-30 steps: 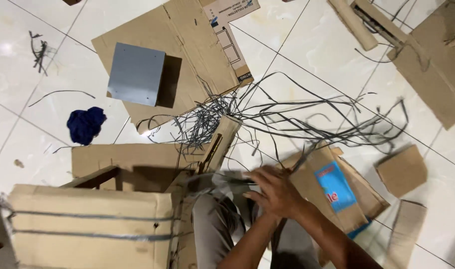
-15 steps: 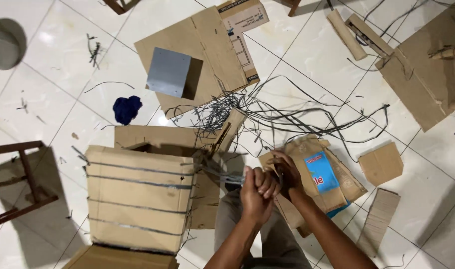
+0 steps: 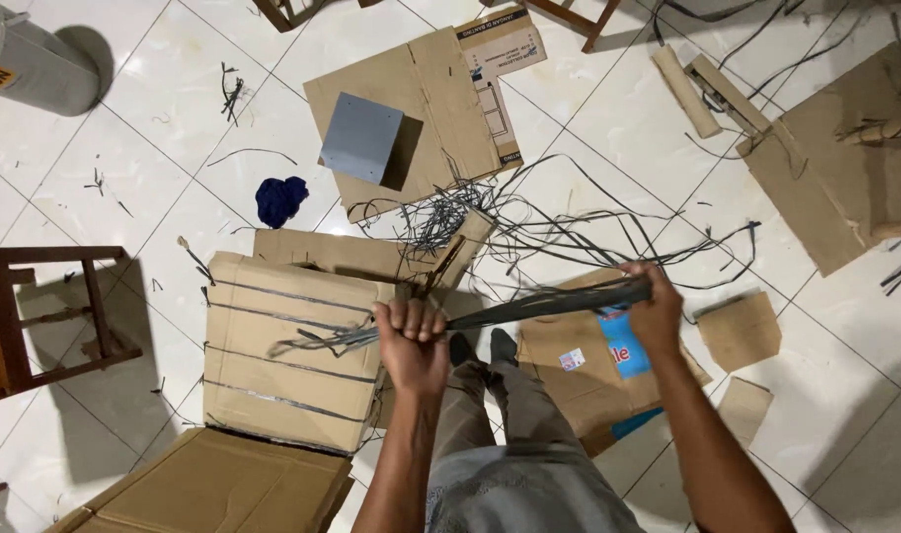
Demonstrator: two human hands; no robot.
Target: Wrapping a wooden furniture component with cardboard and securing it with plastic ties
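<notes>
- Head view: a bundle of dark grey straps (image 3: 539, 301) is stretched taut between the person's two hands, running from lower left up to the right, above the trousered legs.
- The left hand (image 3: 411, 336) is a tight fist around the bundle's lower end, knuckles up, no gap between the fingers; loose strap ends fan out past the fist to its left.
- The right hand (image 3: 656, 306) is wrapped around the upper end of the same bundle, fingers curled closed over it, thumb side towards the fist.
- Just left of the fist, and under the loose ends, lies a strapped cardboard box (image 3: 292, 350) with several grey bands across its top face.
- Beneath the right-hand grip rests a flattened brown carton with a blue label (image 3: 584, 360), partly hidden by the forearm.
- Beyond the bundle, away from the person, a tangle of cut straps (image 3: 529, 232) spreads over the white tile floor (image 3: 144, 188).
- Farther out past the tangle sits a flat cardboard sheet (image 3: 440, 109) carrying a grey square panel (image 3: 361, 138); a dark blue cloth (image 3: 280, 200) lies to its left.
- Well left of the fist stands a dark wooden chair frame (image 3: 36, 316); a grey metal can (image 3: 31, 59) is at the far upper left.
- Right of the right hand lies a small cardboard piece (image 3: 739, 331).
</notes>
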